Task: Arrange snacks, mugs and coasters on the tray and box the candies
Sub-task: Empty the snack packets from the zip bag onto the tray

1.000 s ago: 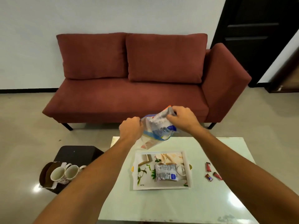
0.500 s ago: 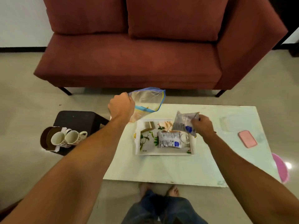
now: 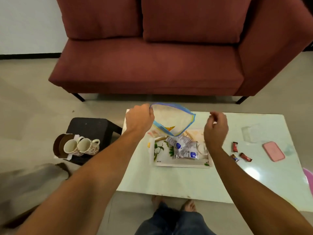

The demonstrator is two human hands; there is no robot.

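**Fig. Zip bag held above the tray, with two snack packets lying in it.**
The left hand (image 3: 139, 118) grips the rim of the clear zip bag (image 3: 171, 120); its fingertips are hidden behind the knuckles. The right hand (image 3: 216, 128) hangs just right of the bag with fingers loosely curled, holding nothing, and covers the far right corner of the tray (image 3: 183, 164). The snack packets (image 3: 188, 152) overlap. Three candies (image 3: 235, 147) lie on the table (image 3: 169, 182) to the right, near a pink flat object (image 3: 273, 151). A clear box (image 3: 250, 134) is barely discernible. Two mugs (image 3: 87, 146) on the stool (image 3: 89, 126) partly hide brown coasters (image 3: 57, 146).

Left hand (image 3: 139, 118) clenched, raised; right hand (image 3: 216, 129) raised, fingers (image 3: 217, 115) loosely curled.
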